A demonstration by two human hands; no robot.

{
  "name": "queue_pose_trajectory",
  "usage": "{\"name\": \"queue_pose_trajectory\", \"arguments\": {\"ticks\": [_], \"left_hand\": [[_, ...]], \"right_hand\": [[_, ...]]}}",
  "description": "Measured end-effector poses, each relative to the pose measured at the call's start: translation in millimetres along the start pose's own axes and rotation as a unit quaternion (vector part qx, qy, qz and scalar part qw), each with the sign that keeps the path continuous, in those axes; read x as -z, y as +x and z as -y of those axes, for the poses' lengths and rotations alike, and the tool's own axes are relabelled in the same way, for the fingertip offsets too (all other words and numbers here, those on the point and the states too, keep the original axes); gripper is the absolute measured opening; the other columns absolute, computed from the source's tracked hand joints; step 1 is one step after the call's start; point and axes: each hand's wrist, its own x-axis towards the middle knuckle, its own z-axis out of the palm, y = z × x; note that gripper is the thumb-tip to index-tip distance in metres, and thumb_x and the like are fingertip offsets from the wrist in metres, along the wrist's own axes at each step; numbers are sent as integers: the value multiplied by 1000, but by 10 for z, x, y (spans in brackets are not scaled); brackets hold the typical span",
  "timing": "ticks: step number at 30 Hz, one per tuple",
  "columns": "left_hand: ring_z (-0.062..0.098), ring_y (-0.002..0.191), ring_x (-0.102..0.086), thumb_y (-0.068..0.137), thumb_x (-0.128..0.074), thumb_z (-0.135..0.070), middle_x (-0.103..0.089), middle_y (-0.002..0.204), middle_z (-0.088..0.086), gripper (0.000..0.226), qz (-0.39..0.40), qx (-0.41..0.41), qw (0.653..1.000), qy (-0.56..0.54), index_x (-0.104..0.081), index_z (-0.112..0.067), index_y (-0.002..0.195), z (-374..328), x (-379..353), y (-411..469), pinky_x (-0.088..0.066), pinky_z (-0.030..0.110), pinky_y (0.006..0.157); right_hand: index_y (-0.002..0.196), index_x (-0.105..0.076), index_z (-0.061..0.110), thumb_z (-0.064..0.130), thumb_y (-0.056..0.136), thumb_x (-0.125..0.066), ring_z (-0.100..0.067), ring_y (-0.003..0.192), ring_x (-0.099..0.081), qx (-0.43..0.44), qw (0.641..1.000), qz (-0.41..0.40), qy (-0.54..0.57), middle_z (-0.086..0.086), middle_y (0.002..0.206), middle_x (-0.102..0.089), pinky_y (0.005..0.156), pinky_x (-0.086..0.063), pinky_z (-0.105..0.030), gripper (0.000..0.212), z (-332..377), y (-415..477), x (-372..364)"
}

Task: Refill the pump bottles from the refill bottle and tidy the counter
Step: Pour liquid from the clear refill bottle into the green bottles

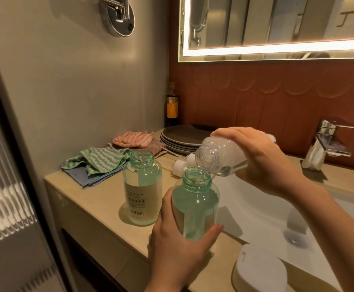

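Gripping refill bottle (218,157), right hand (262,159); left hand (176,249) fingers (166,207) round pump bottle (195,209), perhaps lifted, base hidden.

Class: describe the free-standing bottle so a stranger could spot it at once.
Find the counter left of the sink. In front of the cloths stands an open green bottle. Unlike its twin, it stands untouched, label facing us.

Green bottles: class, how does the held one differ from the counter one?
The held bottle sits in the left hand; the counter bottle stands untouched. The refill bottle, tilted in the right hand, pours into the held bottle, not the counter bottle. The counter bottle's label faces the camera; the held bottle's faces away. Both are green, upright, capless.
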Motion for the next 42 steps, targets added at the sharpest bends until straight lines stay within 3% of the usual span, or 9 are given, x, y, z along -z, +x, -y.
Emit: {"name": "queue_pose_trajectory", "arguments": {"ticks": [4, 9, 18, 29, 42], "left_hand": [[7, 110, -43, 37, -60, -79, -45, 122, -23, 94, 2, 0, 1000, 1, -15, -63, 118, -11, 4, -1, -40, 37, 101], [10, 115, -45, 38, -60, -80, -47, 129, -17, 98, 0, -1, 1000, 2, -17, -57, 123, -6, -3, -3, -40, 43, 102], [13, 112, -50, 40, -66, -76, -52, 124, -15, 97, -12, -12, 1000, -3, -26, -52, 125, 21, -19, 2, -44, 47, 97], [10, 112, -46, 38, -63, -77, -49, 126, -16, 97, -2, 0, 1000, -6, -20, -58, 122, -7, 1, -9, -41, 43, 100], [10, 112, -47, 39, -65, -76, -51, 124, -16, 99, -5, -5, 1000, -9, -25, -52, 126, 18, -8, -8, -43, 44, 98]], "right_hand": [[130, -36, 33, 8, 58, -88, -26, 115, -54, -2, 1000, 2, -2, -3, 125, -59, 93, -46, -54, 92, -3, -1, 3], [130, -37, 32, 6, 58, -87, -27, 114, -54, -2, 1000, -2, -2, -4, 124, -59, 93, -46, -54, 92, 1, -2, 11], [130, -36, 33, 5, 59, -86, -27, 113, -54, 1, 1000, -5, -1, -3, 124, -59, 92, -47, -52, 91, -3, -6, 9], [130, -36, 33, 4, 59, -85, -27, 111, -55, 8, 1000, -7, -10, -4, 123, -60, 90, -47, -48, 91, -6, -5, 8], [130, -37, 32, 6, 59, -86, -26, 110, -55, 6, 1000, -5, -14, -3, 123, -59, 90, -45, -45, 91, -25, -7, -5]]}}
